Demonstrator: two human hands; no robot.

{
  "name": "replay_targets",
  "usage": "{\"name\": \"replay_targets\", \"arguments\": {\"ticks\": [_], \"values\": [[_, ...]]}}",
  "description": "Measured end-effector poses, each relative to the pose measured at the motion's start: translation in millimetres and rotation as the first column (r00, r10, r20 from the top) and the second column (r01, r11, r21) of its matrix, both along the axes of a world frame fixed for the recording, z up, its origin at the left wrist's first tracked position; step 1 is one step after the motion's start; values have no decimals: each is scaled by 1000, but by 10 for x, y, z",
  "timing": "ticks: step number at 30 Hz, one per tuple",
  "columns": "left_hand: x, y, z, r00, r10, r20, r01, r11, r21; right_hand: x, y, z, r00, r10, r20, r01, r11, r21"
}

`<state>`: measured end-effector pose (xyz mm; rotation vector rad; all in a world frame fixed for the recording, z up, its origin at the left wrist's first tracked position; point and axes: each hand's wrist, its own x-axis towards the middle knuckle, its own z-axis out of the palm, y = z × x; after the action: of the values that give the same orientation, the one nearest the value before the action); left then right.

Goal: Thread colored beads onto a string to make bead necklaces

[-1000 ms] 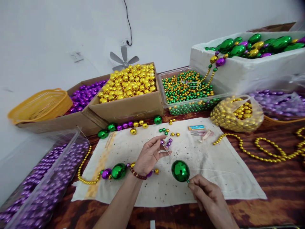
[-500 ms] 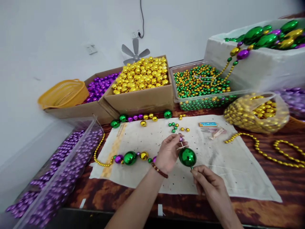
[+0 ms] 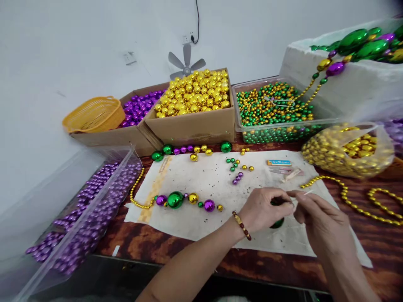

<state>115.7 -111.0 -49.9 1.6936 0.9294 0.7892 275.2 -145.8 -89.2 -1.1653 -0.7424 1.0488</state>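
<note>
My left hand (image 3: 262, 209) is closed around a large green ball (image 3: 277, 223), which shows only at its lower edge under the fingers. My right hand (image 3: 317, 218) pinches a thin needle (image 3: 307, 193) just right of the ball. A partly strung strand (image 3: 185, 200) of gold, purple and green beads lies on the white cloth (image 3: 204, 176) to the left of my hands. The thread between strand and ball is too thin to follow.
Cardboard boxes of gold balls (image 3: 195, 94) and purple balls (image 3: 138, 107), a clear tub of small green and gold beads (image 3: 273, 109), a bag of gold beads (image 3: 343, 151), a white foam box (image 3: 340, 88), a yellow basket (image 3: 94, 114) and a tray of purple beads (image 3: 88, 209) ring the cloth. Loose beads (image 3: 239, 167) lie near the back.
My hands moved right with the green ball. The left hand now covers the ball, and the right hand shifted from below it to its right side, pinching the needle.
</note>
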Motion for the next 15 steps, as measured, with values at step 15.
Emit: {"name": "replay_targets", "arguments": {"ticks": [15], "values": [[-357,410,-4,932,-357,66,357,870,-340,310,-55,346,988,33,-152,-19,995,94]]}}
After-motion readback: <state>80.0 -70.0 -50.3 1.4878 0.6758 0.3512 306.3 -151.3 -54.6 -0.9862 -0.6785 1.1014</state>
